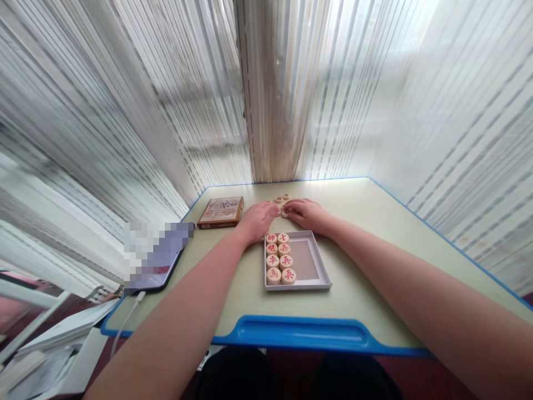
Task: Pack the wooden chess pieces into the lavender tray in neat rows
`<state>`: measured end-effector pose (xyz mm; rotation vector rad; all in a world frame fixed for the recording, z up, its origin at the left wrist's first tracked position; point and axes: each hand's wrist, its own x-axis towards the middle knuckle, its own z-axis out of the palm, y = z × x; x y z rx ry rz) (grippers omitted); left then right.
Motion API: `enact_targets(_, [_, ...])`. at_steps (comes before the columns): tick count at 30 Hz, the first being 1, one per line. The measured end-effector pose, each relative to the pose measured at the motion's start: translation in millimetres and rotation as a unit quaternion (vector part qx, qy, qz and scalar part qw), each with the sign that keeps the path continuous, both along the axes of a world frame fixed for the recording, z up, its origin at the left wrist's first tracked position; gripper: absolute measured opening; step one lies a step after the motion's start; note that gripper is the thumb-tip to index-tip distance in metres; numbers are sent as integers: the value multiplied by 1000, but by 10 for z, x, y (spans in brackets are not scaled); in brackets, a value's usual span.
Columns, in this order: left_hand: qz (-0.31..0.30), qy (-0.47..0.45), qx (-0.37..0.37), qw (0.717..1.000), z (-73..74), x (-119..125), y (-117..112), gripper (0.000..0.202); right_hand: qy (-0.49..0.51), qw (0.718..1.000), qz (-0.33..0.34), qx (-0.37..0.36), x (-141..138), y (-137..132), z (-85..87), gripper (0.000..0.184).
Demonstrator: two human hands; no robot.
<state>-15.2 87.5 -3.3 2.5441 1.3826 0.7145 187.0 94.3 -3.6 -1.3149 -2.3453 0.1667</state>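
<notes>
My right hand (pixel 306 214) reaches to the far middle of the table, its fingertips closed on a wooden Chinese chess piece (pixel 284 213). Close by on the left, my left hand (pixel 259 218) has its fingers curled inward. What lies under those fingers, if anything, is hidden. Just beyond both hands lie a few loose pieces (pixel 278 199). Nearer to me is a shallow pale box tray (pixel 320 266). Two columns of round pieces with red characters (pixel 285 261) stand face up along its left side, and its bare bottom shows on the right.
A brown printed box lid (pixel 220 212) lies to the left of my left hand. At the left edge rests a tablet-like device (pixel 166 264) with a white cable (pixel 132 311). The table (pixel 375 244) has a blue rim and a blue front trough (pixel 302 332). Striped translucent curtains (pixel 275 111) hang behind.
</notes>
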Motion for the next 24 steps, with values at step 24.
enact_targets(24, [-21,25,-14,999,5,-59,-15,46,84,994,12,-64,29,-130,128,23])
